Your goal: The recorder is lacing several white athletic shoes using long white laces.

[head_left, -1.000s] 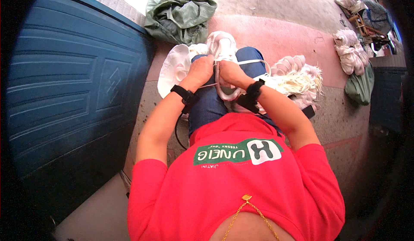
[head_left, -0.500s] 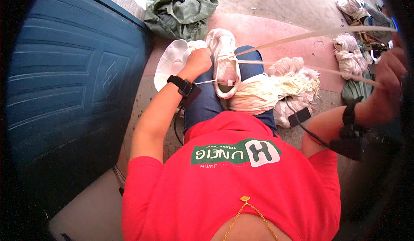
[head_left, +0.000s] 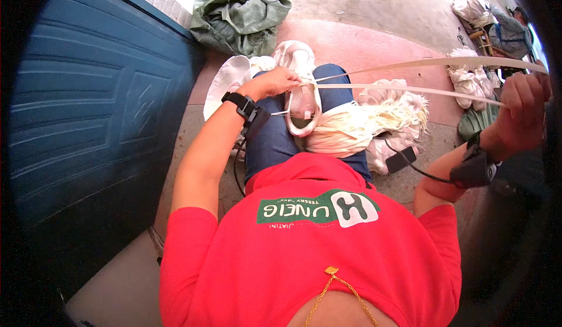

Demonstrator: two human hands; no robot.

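Lying between denim knees (head_left: 332, 73): white shoe (head_left: 301, 100), at the left hand (head_left: 271, 83)'s fingertips.
Left grip: fingers pressed together; cannot tell what they pinch.
Right hand (head_left: 520, 111): curled around stretched white lace (head_left: 468, 62), well right of the shoe.

Right hand (head_left: 520, 113): sitting partly in the dark rim, concealing the far stretch of the white laces (head_left: 462, 62). Left hand (head_left: 272, 83): covering part of the white shoe (head_left: 303, 97), its pinch appearing too small to tell. Green sack (head_left: 243, 14): running past the upper edge.
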